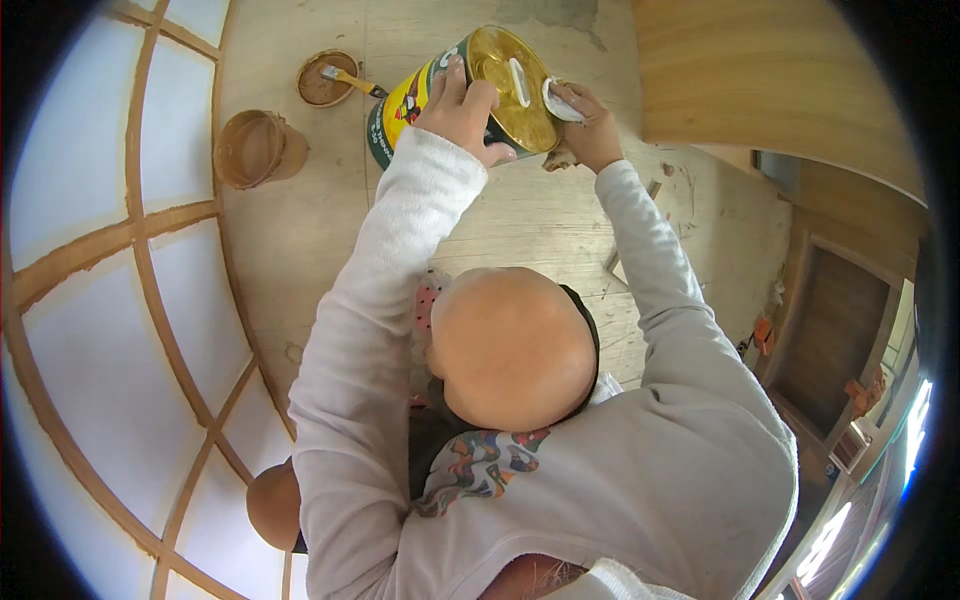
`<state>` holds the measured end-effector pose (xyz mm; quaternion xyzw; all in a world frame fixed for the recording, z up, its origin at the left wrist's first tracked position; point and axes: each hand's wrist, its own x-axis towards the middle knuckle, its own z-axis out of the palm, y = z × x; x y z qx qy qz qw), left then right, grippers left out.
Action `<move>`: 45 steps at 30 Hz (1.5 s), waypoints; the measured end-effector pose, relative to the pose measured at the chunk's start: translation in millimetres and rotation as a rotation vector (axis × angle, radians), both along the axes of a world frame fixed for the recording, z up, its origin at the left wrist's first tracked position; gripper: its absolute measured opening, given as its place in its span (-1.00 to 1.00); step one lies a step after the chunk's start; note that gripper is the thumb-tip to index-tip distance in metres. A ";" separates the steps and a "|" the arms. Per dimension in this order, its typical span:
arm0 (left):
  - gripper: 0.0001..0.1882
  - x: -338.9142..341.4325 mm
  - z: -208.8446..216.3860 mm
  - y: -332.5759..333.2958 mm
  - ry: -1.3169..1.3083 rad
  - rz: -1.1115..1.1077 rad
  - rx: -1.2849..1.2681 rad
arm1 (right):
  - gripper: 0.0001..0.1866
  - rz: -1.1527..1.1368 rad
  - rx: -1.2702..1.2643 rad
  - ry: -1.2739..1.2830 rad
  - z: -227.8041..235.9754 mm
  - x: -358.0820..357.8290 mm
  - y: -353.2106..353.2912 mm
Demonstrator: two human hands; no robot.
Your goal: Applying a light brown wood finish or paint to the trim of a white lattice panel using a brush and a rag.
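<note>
A large metal paint can (pixel 411 100) with a green and yellow label lies tilted at the far middle. Its gold-coloured end (pixel 497 70), with a white carrying handle (pixel 519 82) across it, faces me. My left hand (pixel 463 112) grips the can at its rim, fingers over the side and thumb low on the edge. My right hand (pixel 596 127) is at the right edge of that end, closed on a small white piece (pixel 563 101), perhaps a cap or folded cloth. Brownish flakes or a rag (pixel 560 161) show just under the right fingers.
Left of the can lies a round lid (pixel 325 93) coated in brown paint, with a paintbrush (pixel 352 80) across it. A brown-smeared bucket (pixel 262 150) stands nearer. White panels in a wooden frame (pixel 140 240) rise along the left; a wooden cabinet (pixel 780 90) stands at the right.
</note>
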<state>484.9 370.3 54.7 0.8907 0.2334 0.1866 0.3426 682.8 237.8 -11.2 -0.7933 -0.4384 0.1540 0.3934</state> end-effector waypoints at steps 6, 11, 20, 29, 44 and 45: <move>-0.34 -27.6 -9.2 -3.5 -0.095 0.096 -0.095 | -0.52 0.150 -0.005 -0.067 7.2 0.2 0.8; -0.35 -71.3 -32.9 -5.9 -0.065 0.233 -0.057 | -0.58 0.373 -0.109 -0.390 47.5 -23.6 17.6; -0.30 -126.6 -34.3 -21.0 0.142 0.321 -0.448 | -0.49 0.882 -0.001 -0.380 169.7 -133.3 174.2; -0.37 -272.0 84.0 -54.4 1.086 -0.115 -0.229 | -0.63 0.508 0.236 0.175 82.4 -338.8 268.8; -0.29 -377.5 122.2 -134.4 0.821 0.431 -0.290 | -0.68 0.191 0.159 0.815 23.6 -391.4 266.6; -0.28 -379.0 119.0 -134.5 0.802 0.431 -0.299 | -0.69 0.200 0.303 0.543 20.6 -397.6 268.8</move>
